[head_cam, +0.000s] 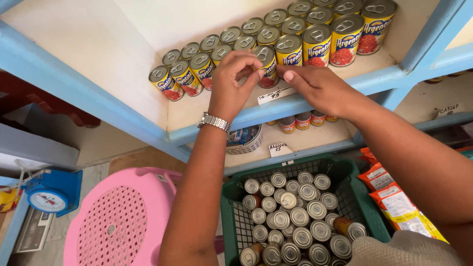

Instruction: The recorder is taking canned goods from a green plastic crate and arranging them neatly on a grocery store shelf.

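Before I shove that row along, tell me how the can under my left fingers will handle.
The yellow-labelled can stands upright on the shelf, so it should slide rather than roll. It looks metal and sealed, probably heavy for its size. Cans crowd both sides, so the left hand may nudge neighbours.

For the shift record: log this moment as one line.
left hand: fingers on a front-row can | right hand: empty, at shelf edge beside it | below: green crate of cans

we see both forearms rising from the bottom edge to upper centre. our left hand (234, 81), wrist banded by a watch, curls its fingertips together; our right hand (315, 86) lies flat, fingers pointing left.
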